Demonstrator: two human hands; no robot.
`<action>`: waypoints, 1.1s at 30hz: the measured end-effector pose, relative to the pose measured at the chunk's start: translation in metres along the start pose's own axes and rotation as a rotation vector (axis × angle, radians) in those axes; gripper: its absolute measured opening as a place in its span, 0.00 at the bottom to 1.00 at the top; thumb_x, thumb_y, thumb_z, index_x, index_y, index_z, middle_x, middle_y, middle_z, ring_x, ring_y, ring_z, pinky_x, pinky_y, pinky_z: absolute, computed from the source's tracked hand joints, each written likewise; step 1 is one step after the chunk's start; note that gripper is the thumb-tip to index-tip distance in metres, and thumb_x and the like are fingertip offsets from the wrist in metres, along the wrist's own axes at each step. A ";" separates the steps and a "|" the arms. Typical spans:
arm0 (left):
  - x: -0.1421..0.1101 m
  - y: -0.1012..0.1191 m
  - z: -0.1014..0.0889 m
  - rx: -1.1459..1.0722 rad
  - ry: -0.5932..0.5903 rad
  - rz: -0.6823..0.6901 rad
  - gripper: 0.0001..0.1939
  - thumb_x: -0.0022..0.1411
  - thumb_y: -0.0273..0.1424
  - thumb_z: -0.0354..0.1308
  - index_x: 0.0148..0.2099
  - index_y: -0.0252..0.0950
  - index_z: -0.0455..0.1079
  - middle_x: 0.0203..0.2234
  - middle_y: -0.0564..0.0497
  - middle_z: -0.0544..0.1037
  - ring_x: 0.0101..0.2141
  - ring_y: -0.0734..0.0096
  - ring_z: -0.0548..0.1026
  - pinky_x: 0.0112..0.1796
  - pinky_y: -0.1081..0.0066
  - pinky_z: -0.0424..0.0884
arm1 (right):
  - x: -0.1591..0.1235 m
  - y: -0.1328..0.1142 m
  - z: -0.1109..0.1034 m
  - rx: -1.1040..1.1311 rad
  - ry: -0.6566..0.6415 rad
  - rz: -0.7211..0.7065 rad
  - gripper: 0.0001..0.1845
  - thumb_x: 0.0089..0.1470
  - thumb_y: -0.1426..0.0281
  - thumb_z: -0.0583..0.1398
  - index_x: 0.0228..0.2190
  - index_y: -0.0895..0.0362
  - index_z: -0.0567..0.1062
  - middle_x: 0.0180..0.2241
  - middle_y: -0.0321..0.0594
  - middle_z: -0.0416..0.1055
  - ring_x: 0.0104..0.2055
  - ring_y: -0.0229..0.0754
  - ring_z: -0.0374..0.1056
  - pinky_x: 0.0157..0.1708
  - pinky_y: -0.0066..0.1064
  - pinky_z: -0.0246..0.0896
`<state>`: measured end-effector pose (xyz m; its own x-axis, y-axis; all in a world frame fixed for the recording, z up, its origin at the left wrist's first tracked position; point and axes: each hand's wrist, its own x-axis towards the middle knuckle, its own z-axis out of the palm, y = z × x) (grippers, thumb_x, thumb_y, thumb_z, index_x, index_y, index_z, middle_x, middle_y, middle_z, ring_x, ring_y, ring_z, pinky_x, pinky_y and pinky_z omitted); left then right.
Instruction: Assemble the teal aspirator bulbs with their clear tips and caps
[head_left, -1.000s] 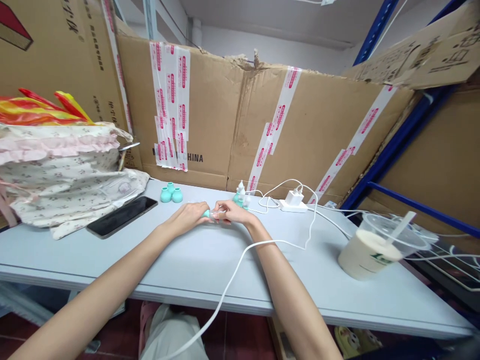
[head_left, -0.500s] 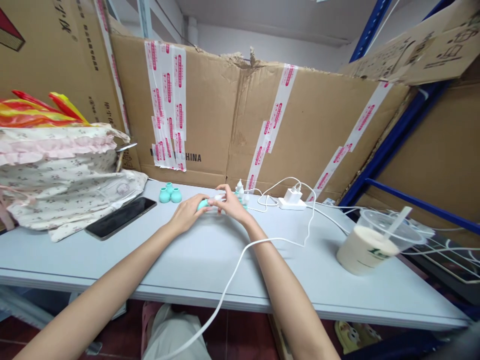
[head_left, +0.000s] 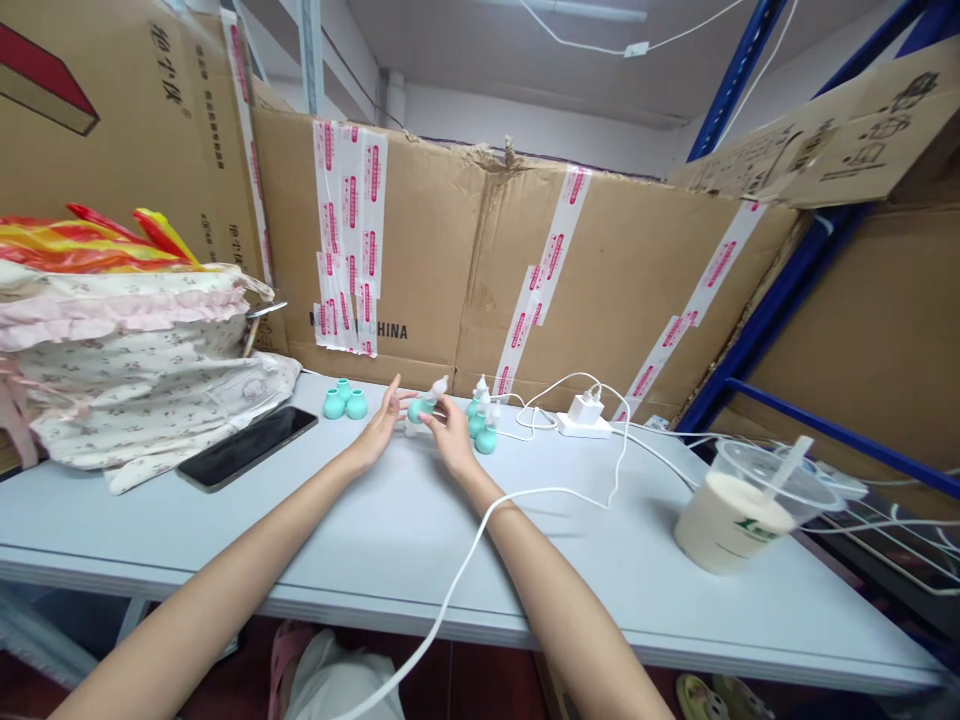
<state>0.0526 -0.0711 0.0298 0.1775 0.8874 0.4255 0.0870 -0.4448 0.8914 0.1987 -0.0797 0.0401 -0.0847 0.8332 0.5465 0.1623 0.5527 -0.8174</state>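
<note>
My right hand (head_left: 453,440) pinches a teal squeeze bulb with a frosted nozzle (head_left: 420,408), tilted so that its tip points up and right. My left hand (head_left: 377,432) is open just left of it, fingers stretched up; whether a fingertip touches the bulb I cannot tell. Right of my right hand stand several teal bulbs with nozzles fitted (head_left: 486,440), partly overlapping one another. Three teal bulbs without nozzles (head_left: 346,402) stand close together left of my left hand, round openings upward.
A black phone (head_left: 249,448) and a floral cloth bag (head_left: 150,370) are at left. A white charger on a power strip (head_left: 585,424) sits at the back. Its white cable (head_left: 480,545) crosses over my right forearm. A drink cup (head_left: 739,510) stands at right. Cardboard (head_left: 420,250) walls the table's back.
My left hand has come off the bulb and opened, shifting slightly left. My right hand now holds the bulb with its nozzle upward. The camera view has tilted up a little.
</note>
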 end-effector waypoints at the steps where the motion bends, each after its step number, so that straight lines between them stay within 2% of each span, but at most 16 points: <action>1: 0.001 0.001 -0.003 0.028 0.033 0.020 0.37 0.59 0.55 0.32 0.64 0.41 0.40 0.54 0.41 0.62 0.49 0.63 0.65 0.49 0.59 0.59 | 0.001 0.000 -0.002 0.005 0.031 0.014 0.12 0.48 0.68 0.55 0.36 0.58 0.70 0.36 0.41 0.71 0.39 0.42 0.66 0.39 0.32 0.60; 4: 0.002 0.005 -0.010 0.146 0.122 0.066 0.33 0.60 0.52 0.35 0.61 0.38 0.46 0.52 0.41 0.62 0.49 0.63 0.65 0.50 0.58 0.59 | 0.006 0.001 -0.010 -0.057 0.079 0.047 0.09 0.47 0.68 0.56 0.31 0.58 0.70 0.29 0.39 0.71 0.33 0.40 0.66 0.33 0.29 0.60; 6: 0.001 0.009 -0.012 0.206 0.132 0.098 0.31 0.61 0.50 0.38 0.59 0.37 0.50 0.51 0.41 0.63 0.49 0.63 0.64 0.49 0.59 0.60 | 0.008 0.002 -0.014 -0.077 0.048 0.062 0.10 0.45 0.67 0.58 0.32 0.58 0.71 0.29 0.39 0.71 0.32 0.39 0.66 0.33 0.29 0.60; 8: -0.001 0.011 -0.012 0.259 0.102 0.131 0.27 0.61 0.48 0.42 0.56 0.37 0.55 0.49 0.43 0.64 0.48 0.63 0.64 0.49 0.61 0.60 | 0.008 0.001 -0.015 -0.077 -0.004 0.076 0.12 0.43 0.67 0.60 0.33 0.58 0.72 0.30 0.39 0.72 0.32 0.39 0.66 0.34 0.28 0.60; 11: -0.001 0.013 -0.009 0.335 0.031 0.165 0.21 0.59 0.45 0.47 0.49 0.37 0.63 0.46 0.45 0.66 0.46 0.63 0.65 0.47 0.63 0.62 | 0.006 0.000 -0.012 -0.114 -0.043 0.058 0.10 0.42 0.67 0.60 0.30 0.58 0.72 0.28 0.37 0.71 0.30 0.37 0.65 0.33 0.28 0.60; 14: -0.001 0.013 -0.006 0.389 0.023 0.208 0.17 0.57 0.43 0.52 0.43 0.36 0.67 0.43 0.46 0.69 0.46 0.62 0.66 0.46 0.63 0.62 | 0.003 -0.003 -0.007 -0.167 -0.073 0.029 0.09 0.43 0.67 0.60 0.29 0.58 0.72 0.25 0.36 0.70 0.28 0.37 0.65 0.31 0.28 0.60; 18: -0.001 0.013 -0.005 0.390 0.051 0.214 0.17 0.53 0.41 0.56 0.41 0.34 0.67 0.38 0.46 0.71 0.42 0.63 0.68 0.44 0.65 0.63 | -0.003 -0.001 0.000 -0.110 -0.160 -0.020 0.15 0.43 0.67 0.61 0.36 0.56 0.69 0.32 0.38 0.73 0.34 0.39 0.69 0.35 0.30 0.63; 22: 0.000 0.013 -0.007 0.290 0.065 0.135 0.17 0.55 0.41 0.54 0.41 0.33 0.67 0.36 0.47 0.74 0.38 0.64 0.70 0.42 0.67 0.64 | -0.006 -0.001 0.000 -0.011 -0.283 -0.012 0.25 0.45 0.65 0.61 0.45 0.52 0.60 0.39 0.39 0.72 0.37 0.38 0.70 0.36 0.29 0.63; 24: 0.001 0.012 -0.010 0.245 0.028 0.118 0.18 0.56 0.41 0.53 0.42 0.32 0.67 0.36 0.47 0.74 0.38 0.64 0.70 0.41 0.67 0.64 | -0.004 -0.006 -0.006 -0.093 -0.261 0.004 0.24 0.48 0.63 0.59 0.46 0.51 0.59 0.39 0.38 0.72 0.31 0.36 0.70 0.33 0.29 0.63; 26: 0.002 0.011 -0.012 0.219 -0.026 0.116 0.19 0.55 0.41 0.52 0.43 0.33 0.67 0.38 0.47 0.73 0.40 0.63 0.70 0.42 0.67 0.63 | -0.001 -0.012 -0.014 -0.259 -0.163 -0.005 0.19 0.52 0.61 0.55 0.46 0.50 0.61 0.36 0.35 0.72 0.25 0.35 0.68 0.30 0.28 0.61; 29: 0.001 0.015 -0.011 0.221 -0.147 0.091 0.17 0.56 0.42 0.52 0.40 0.34 0.67 0.36 0.48 0.73 0.39 0.65 0.69 0.41 0.69 0.63 | 0.004 -0.023 -0.025 -0.425 -0.032 -0.078 0.16 0.55 0.60 0.53 0.45 0.49 0.67 0.32 0.33 0.72 0.24 0.34 0.64 0.31 0.29 0.59; 31: -0.002 0.019 -0.009 0.222 -0.279 0.059 0.16 0.56 0.43 0.52 0.33 0.33 0.67 0.29 0.51 0.72 0.33 0.69 0.69 0.38 0.71 0.62 | 0.007 -0.026 -0.030 -0.379 -0.056 -0.118 0.16 0.55 0.60 0.53 0.44 0.49 0.71 0.32 0.34 0.71 0.24 0.33 0.63 0.31 0.28 0.58; 33: -0.005 0.025 -0.006 0.195 -0.393 0.014 0.17 0.56 0.44 0.52 0.29 0.33 0.66 0.23 0.53 0.69 0.28 0.72 0.66 0.34 0.72 0.62 | 0.009 -0.026 -0.032 -0.231 -0.144 -0.107 0.15 0.54 0.60 0.53 0.39 0.51 0.75 0.35 0.37 0.71 0.26 0.33 0.63 0.29 0.26 0.58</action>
<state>0.0480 -0.0861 0.0508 0.5364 0.7842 0.3120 0.2588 -0.5047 0.8236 0.2246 -0.0870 0.0726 -0.2496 0.7738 0.5822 0.3632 0.6321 -0.6845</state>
